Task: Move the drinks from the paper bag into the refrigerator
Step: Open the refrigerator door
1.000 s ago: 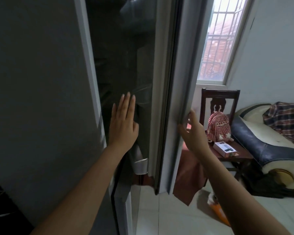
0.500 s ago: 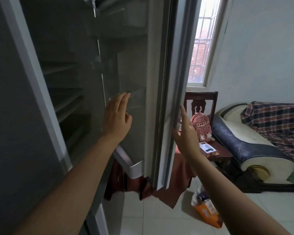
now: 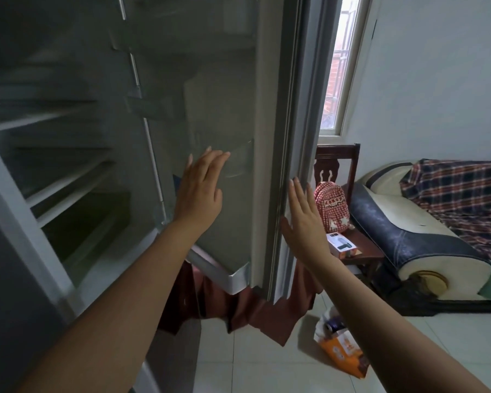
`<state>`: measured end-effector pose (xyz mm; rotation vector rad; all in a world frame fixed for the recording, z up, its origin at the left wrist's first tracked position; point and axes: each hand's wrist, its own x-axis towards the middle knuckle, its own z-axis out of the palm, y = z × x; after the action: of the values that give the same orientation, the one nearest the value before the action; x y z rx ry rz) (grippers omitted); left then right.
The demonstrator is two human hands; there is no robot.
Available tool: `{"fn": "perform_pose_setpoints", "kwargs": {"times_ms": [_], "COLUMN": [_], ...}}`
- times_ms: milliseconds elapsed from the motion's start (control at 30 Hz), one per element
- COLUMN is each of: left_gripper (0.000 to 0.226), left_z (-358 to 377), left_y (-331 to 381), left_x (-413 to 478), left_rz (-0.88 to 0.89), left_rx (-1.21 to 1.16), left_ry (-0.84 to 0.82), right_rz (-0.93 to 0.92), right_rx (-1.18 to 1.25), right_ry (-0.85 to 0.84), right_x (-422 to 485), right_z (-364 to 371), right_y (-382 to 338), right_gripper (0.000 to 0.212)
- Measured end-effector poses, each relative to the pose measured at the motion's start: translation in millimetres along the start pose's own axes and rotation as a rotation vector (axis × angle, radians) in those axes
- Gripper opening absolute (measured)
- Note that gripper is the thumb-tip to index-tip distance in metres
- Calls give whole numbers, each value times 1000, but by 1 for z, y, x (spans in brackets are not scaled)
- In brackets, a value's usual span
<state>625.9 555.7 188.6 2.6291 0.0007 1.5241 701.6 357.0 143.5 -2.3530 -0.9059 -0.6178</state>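
1. The view looks forward and down from a person's head at an open refrigerator point(image 3: 68, 131), which fills the left half of the scene. Its inside is dim, and pale shelves point(image 3: 68, 180) are stacked down the left.
2. The door point(image 3: 262, 137) stands swung out toward the viewer, so its inner face and its thick edge both show.
3. The left hand point(image 3: 200, 188) is opened flat with straight fingers held close together. Its palm lies against the inner face of the door, and its fingertips are at a clear bin point(image 3: 238, 163). It holds nothing.
4. The right hand point(image 3: 304, 219) is also opened flat with fingers straight and pointing up. It lies along the outer edge of the door and holds nothing.
5. The paper bag point(image 3: 343, 353), orange and white, lies on the tiled floor point(image 3: 253, 364) at lower right. It is below the right forearm and well apart from the refrigerator.
6. The top of a dark can point(image 3: 333, 326) shows in the bag's open mouth. How many drinks are inside cannot be told.
7. A reddish-brown cloth point(image 3: 253, 310) hangs below the bottom of the door.
8. Behind the door stands a dark wooden chair point(image 3: 338, 157). On its seat are a red checked backpack point(image 3: 330, 207) and a small box point(image 3: 342, 245).
9. To the right is a sofa point(image 3: 408, 236) in cream and dark blue, with a plaid blanket point(image 3: 465, 194) over it.
10. A narrow window point(image 3: 338, 80) lets in daylight above the chair.
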Motion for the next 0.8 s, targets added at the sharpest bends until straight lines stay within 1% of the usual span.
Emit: {"fn": "perform_pose_setpoints", "kwargs": {"times_ms": [100, 200, 300, 400, 500, 600, 667, 800], "left_gripper": [69, 63, 61, 59, 57, 56, 56, 57], "left_z": [19, 40, 66, 112, 122, 135, 158, 188], "left_y": [2, 5, 9, 7, 14, 23, 27, 34], "left_x": [10, 19, 36, 67, 76, 77, 87, 110], "left_rz": [35, 81, 131, 159, 205, 216, 217, 197], "left_rx": [-14, -9, -2, -28, -54, -15, -4, 46], "left_ry": [-1, 45, 82, 112, 147, 157, 151, 115], "right_rz": [45, 92, 127, 161, 195, 212, 235, 254], "right_rx": [51, 88, 129, 162, 196, 232, 258, 279], "right_ry": [6, 24, 14, 10, 15, -7, -10, -64], "right_x": [14, 26, 42, 80, 90, 97, 112, 135], "right_z": [2, 6, 8, 13, 15, 21, 26, 28], "right_y": [12, 24, 42, 76, 85, 94, 108, 131], "right_gripper": [64, 62, 65, 67, 67, 66, 65, 70]}}
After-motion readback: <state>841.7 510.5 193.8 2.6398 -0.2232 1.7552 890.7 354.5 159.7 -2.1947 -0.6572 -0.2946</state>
